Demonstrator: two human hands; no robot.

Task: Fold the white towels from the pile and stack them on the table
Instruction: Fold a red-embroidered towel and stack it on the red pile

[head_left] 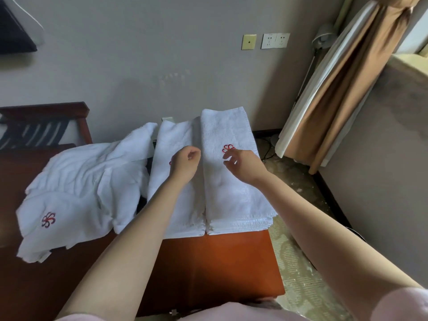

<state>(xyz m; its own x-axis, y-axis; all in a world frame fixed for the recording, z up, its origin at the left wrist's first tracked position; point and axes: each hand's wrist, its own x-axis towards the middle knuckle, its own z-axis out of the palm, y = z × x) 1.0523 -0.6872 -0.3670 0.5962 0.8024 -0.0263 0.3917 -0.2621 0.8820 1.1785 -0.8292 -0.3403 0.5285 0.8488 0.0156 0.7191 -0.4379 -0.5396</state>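
Note:
A tall stack of folded white towels (234, 188) with a red flower logo lies at the right end of the wooden table (217, 262). To its left lies a lower folded stack (176, 205). A loose pile of unfolded white towels (85, 188) covers the table's left part, one showing a red logo. My left hand (186, 166) hovers over the lower stack with fingers curled, holding nothing. My right hand (243, 166) hovers over the tall stack, fingers loosely spread and bent, empty.
A grey wall with sockets (275, 41) runs behind the table. A dark wooden chair (46, 126) stands at the back left. Brown and white curtains (342, 89) hang at the right, above patterned carpet (298, 262).

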